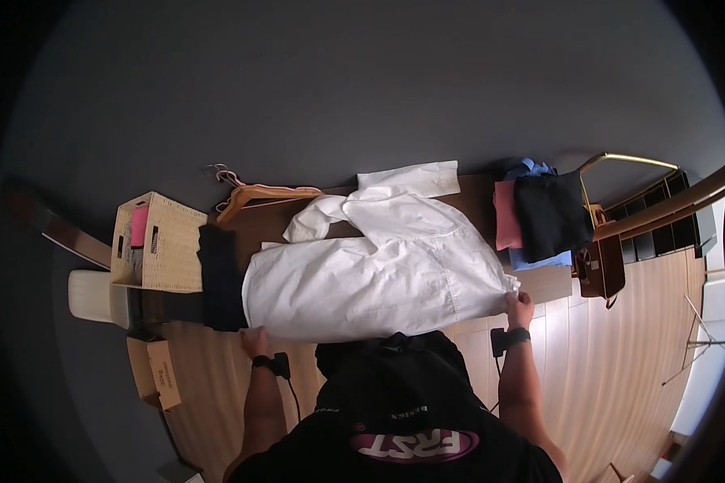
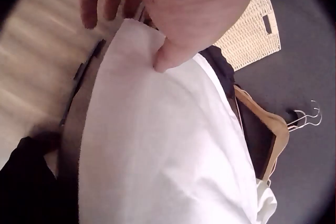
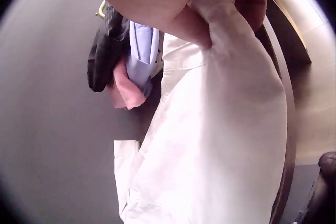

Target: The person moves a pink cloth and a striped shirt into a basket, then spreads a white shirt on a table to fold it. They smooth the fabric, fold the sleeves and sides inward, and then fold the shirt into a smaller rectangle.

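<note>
Left hand (image 1: 255, 341) and right hand (image 1: 520, 308) pinching white shirt (image 1: 379, 274) corners, hangers (image 2: 273, 129) clearest from left wrist.

White shirt (image 1: 379, 274), pink top (image 1: 506, 213), black garment (image 1: 549, 213), tan woven basket (image 1: 169, 245)

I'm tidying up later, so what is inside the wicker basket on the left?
The wicker basket shows a pink item standing upright inside, with something dark below it that I cannot identify. The basket's walls hide the rest of its contents.

table (image 1: 475, 193) | white shirt (image 1: 379, 278) | hangers (image 1: 262, 193) | basket (image 1: 165, 241) | folded clothes (image 1: 540, 213)
</note>
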Demonstrator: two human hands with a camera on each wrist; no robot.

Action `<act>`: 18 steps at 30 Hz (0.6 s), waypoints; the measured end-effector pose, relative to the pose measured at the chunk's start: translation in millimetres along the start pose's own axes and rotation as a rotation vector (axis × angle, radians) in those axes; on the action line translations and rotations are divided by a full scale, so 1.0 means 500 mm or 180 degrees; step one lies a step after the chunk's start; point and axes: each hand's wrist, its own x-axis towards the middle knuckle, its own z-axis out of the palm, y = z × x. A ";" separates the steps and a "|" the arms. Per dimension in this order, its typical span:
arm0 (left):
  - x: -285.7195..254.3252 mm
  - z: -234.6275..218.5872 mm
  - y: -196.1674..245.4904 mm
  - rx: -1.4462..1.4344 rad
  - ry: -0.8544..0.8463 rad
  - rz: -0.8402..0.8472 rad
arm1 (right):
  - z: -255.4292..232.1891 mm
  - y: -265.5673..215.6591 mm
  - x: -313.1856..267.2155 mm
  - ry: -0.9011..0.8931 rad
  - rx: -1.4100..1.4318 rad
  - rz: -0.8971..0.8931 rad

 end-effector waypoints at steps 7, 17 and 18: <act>0.002 -0.040 0.060 -0.0192 -0.1242 -0.0602 | 0.020 0.002 -0.009 0.0465 -0.0391 -0.0340; -0.049 -0.047 0.118 -0.0460 -0.0303 -0.0035 | 0.014 0.007 0.012 0.0266 -0.0323 -0.0708; -0.046 -0.046 0.110 -0.0583 -0.0380 -0.0167 | 0.011 0.018 0.022 0.0239 -0.0414 -0.0697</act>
